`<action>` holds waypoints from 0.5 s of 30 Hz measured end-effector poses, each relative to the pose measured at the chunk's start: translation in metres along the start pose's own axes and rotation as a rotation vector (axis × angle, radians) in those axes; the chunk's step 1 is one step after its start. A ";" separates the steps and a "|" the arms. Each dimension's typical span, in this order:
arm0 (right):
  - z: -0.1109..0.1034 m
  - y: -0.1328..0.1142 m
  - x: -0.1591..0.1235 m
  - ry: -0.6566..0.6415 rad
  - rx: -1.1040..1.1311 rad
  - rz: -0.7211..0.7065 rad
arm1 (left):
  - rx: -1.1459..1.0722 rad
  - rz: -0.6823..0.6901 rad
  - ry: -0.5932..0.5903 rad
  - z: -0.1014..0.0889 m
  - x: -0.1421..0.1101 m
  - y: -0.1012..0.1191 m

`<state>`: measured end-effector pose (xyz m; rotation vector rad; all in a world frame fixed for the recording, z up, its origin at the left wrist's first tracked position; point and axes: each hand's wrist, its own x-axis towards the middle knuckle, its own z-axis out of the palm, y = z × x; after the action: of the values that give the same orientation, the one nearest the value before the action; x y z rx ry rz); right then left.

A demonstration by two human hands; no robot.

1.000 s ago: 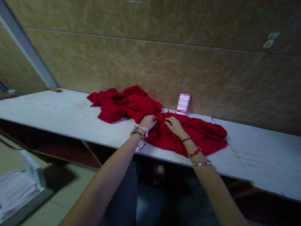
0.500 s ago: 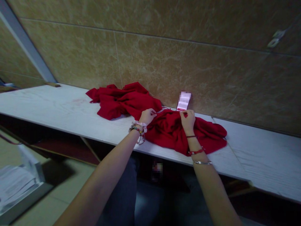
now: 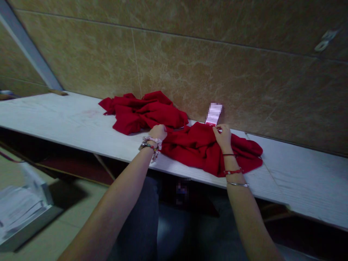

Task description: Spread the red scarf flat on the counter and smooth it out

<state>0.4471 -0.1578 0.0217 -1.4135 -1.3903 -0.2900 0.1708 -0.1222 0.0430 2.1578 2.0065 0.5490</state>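
Note:
A crumpled red cloth (image 3: 198, 148) lies on the white shelf top (image 3: 76, 123), stretched between my two hands. My left hand (image 3: 158, 132) is closed on its left end. At the right, my right hand (image 3: 223, 137) pinches its upper edge between thumb and fingers. More of the cloth lies bunched under and beyond my right wrist. Behind and to the left rests a second heap of red cloth (image 3: 148, 113) against the wall. Whether the two heaps join is hidden by folds.
A phone (image 3: 214, 114) with a lit, blurred screen leans on the tiled wall (image 3: 174, 65) behind my right hand. Dark compartments (image 3: 73, 163) lie under the shelf top. A grey tray of papers (image 3: 24, 214) stands at lower left. A small wood piece (image 3: 58, 92) sits at the far left.
My hands have moved apart, the left one leftward and the right one rightward. The cloth between them has gone from bunched to more spread. The rear heap has stayed in place.

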 end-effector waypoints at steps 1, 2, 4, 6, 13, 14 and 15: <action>0.002 -0.005 -0.002 -0.040 0.007 -0.041 | 0.040 0.023 0.020 0.003 -0.004 0.006; 0.004 -0.009 -0.004 -0.065 0.015 -0.072 | 0.082 0.051 0.053 0.006 -0.008 0.014; 0.006 -0.016 -0.007 -0.095 0.030 -0.091 | 0.139 0.107 0.110 0.013 -0.014 0.027; 0.006 -0.018 -0.008 -0.141 0.039 -0.076 | 0.167 0.144 0.097 0.019 -0.017 0.036; 0.006 -0.019 -0.008 -0.116 0.102 -0.012 | 0.157 0.139 -0.032 0.027 -0.013 0.038; 0.007 -0.020 -0.007 -0.085 0.117 0.000 | 0.148 0.125 -0.016 0.025 -0.012 0.039; 0.006 -0.021 -0.007 -0.071 0.129 0.008 | 0.142 0.117 0.004 0.024 -0.012 0.040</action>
<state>0.4250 -0.1620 0.0240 -1.3334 -1.4351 -0.1435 0.2157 -0.1344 0.0328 2.3703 1.9870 0.4374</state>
